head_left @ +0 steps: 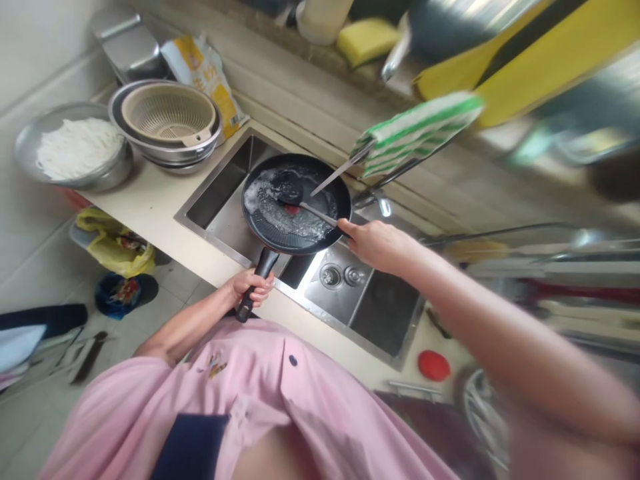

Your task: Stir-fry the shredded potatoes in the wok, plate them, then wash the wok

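My left hand [254,288] is wrapped round the black handle of a frying pan [265,230], which is held over the sink [220,220]. Water and white suds lie on the pan's dark ridged inside. My right hand [375,245] grips a long-handled utensil [320,213] by its dark end. The utensil's dark, rounded head is down in the wet pan; its exact kind is hard to make out. A thin metal faucet spout [340,172] reaches over the pan's far side.
A green-striped cloth [420,133] hangs over the faucet. To the left stand a bowl of white food strips [77,150], a beige colander [167,113] on stacked bowls, and a yellow-white packet [205,77]. A red round object [434,365] lies right of the sink.
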The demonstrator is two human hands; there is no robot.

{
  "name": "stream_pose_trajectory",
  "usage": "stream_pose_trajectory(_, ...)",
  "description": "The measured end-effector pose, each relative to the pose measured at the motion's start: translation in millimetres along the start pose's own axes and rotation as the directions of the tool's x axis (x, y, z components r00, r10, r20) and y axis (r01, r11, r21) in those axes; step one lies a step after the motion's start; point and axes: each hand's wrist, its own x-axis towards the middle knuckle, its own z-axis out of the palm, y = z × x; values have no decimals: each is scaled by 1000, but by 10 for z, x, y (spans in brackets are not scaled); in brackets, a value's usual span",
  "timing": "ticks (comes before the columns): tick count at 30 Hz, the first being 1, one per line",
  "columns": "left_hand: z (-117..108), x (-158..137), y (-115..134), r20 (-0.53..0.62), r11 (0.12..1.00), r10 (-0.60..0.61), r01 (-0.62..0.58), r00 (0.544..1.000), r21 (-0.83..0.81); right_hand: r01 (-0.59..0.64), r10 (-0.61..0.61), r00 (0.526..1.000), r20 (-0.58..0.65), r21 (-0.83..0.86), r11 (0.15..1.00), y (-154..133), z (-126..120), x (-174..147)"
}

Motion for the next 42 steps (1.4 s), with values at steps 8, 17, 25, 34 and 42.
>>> stream_pose_trajectory(8,-116,10,91,-69,993,102,-98,992,63,76,-80,996,35,119,990,-239,314,-362)
stream_pose_trajectory(17,-178,-170,12,-52,990,128,-124,990,72,-215,411,889,-202,609,764,-46,651,507)
stream_pose_trajectory(25,-16,-252,-108,-60,991,132,-132,989,5,-404,610,780,-138,633,660,598,905,1231)
stream_pose_trajectory(34,-34,-337,-316,-124,989,144,-147,982,-14,-225,382,908,-172,568,792,-101,832,383)
stream_pose_trajectory(42,-133,-389,-532,-116,983,173,-179,978,-46,11,-33,987,160,132,991,-644,816,-255)
